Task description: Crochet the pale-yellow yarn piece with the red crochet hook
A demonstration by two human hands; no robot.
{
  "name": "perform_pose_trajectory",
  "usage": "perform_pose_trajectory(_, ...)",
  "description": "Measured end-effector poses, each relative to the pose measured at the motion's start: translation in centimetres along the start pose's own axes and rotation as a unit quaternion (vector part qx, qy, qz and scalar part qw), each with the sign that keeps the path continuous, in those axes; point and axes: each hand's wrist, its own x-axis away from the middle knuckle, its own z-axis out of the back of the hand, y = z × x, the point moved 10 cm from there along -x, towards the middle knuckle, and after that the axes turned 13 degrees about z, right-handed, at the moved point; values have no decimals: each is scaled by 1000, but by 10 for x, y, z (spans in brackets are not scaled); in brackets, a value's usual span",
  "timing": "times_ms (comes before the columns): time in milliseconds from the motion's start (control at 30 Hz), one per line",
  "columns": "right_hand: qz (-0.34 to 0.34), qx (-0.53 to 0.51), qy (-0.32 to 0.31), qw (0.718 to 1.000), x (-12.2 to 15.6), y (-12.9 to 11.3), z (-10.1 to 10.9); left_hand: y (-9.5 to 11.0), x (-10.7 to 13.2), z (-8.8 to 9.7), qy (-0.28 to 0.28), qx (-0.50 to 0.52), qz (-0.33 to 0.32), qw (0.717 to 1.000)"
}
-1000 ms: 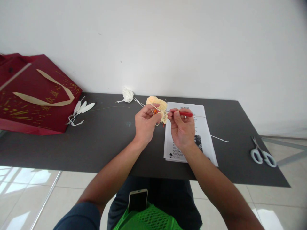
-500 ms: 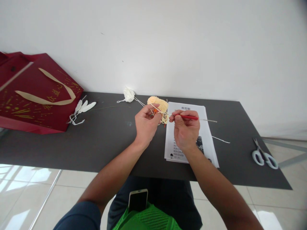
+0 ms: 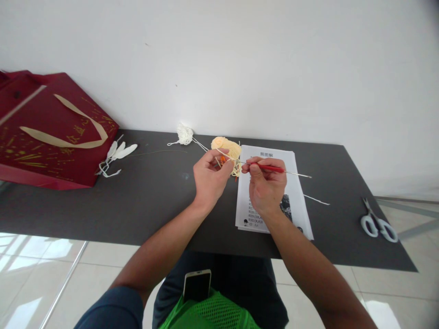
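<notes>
My right hand (image 3: 268,185) is closed around the red grip of a crochet hook (image 3: 272,168), whose thin metal tip points left. Strands of pale yellow yarn (image 3: 222,153) run over my left hand (image 3: 211,178), which pinches the yarn between thumb and fingers at the hook's tip. Any stitches there are too small to make out. Just behind my left hand lies a pale yellow yarn ball (image 3: 226,145), with loose loops hanging at its right side. Small orange pieces show beside it, partly hidden by my fingers. Under my right hand is a printed sheet (image 3: 250,187).
On the dark table (image 3: 154,201), a white yarn ball (image 3: 185,134) sits near the wall. White feather-like pieces (image 3: 120,151) lie by a dark red gift bag (image 3: 58,137) at left. Scissors (image 3: 377,221) rest at the right edge. A phone (image 3: 197,285) is at my lap.
Almost nothing differs. Both hands hold nearly the same pose around the hook and yarn, and the view has shifted very slightly.
</notes>
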Motion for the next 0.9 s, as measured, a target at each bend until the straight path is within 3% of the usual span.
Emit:
perform_pose_trajectory(267, 80, 91, -33, 992, 7, -20, -5, -3, -1, 1, 9, 0, 21, 1000)
perform_pose_trajectory(467, 169, 198, -165, 951, 19, -33, -24, -19, -6, -4, -17, 105, 112, 988)
perform_pose_trajectory(567, 182, 215, -188, 941, 21, -33, -26, -27, -7, -8, -35, 152, 177, 972)
perform_pose_trajectory(667, 160, 207, -173, 949, 18, -28, -22, -32, -8, -13, -70, 185, 221, 955)
perform_pose_trajectory(900, 4, 125, -63, 990, 12, 6, -2, -37, -11, -19, -123, 210, 266, 933)
